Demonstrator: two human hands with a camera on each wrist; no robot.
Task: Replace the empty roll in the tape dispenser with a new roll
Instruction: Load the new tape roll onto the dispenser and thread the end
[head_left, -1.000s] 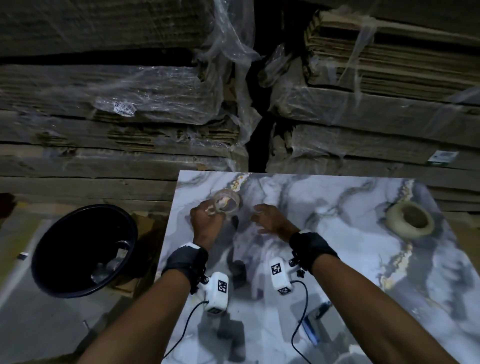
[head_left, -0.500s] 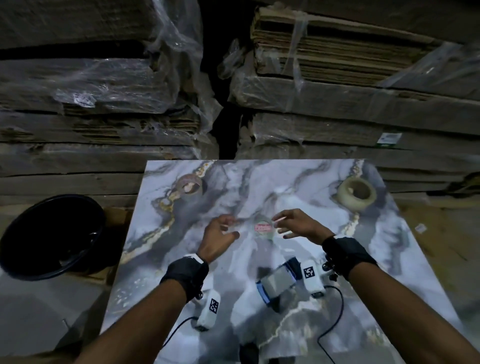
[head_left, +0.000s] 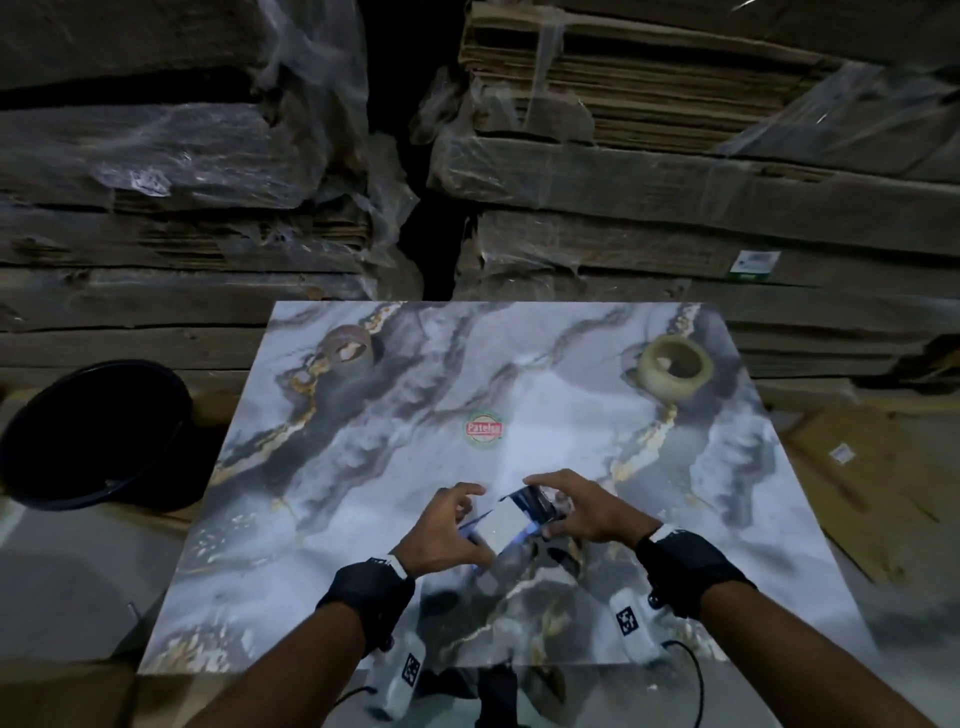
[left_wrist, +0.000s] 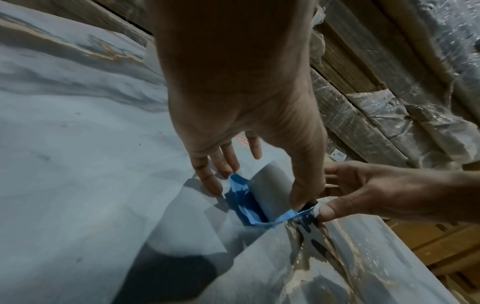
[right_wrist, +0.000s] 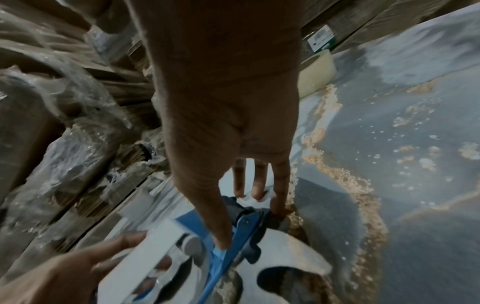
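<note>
Both hands were on the tape dispenser (head_left: 511, 517), a blue and grey one that sat on the marble-patterned table (head_left: 363, 519) toward its near edge, about midway across. The left hand (head_left: 447, 525) gripped the dispenser's left end, its fingers curled over the far side and its thumb on the near side, as the left wrist view showed. The right hand (head_left: 587, 512) gripped the right end, fingers curved down over the dark part and the thumb pressed against the blue frame. The empty roll (head_left: 349, 347), a brownish core, lay at the far left of the table, well apart from the hands. The new roll (head_left: 675, 366), pale and thick, lay flat at the far right. A round red and green sticker (head_left: 484, 428) sat on the tabletop between the rolls and the dispenser. A black bucket (head_left: 93, 431) stood on the floor left of the table, and plastic-wrapped stacks of cardboard (head_left: 675, 171) rose behind it.
</note>
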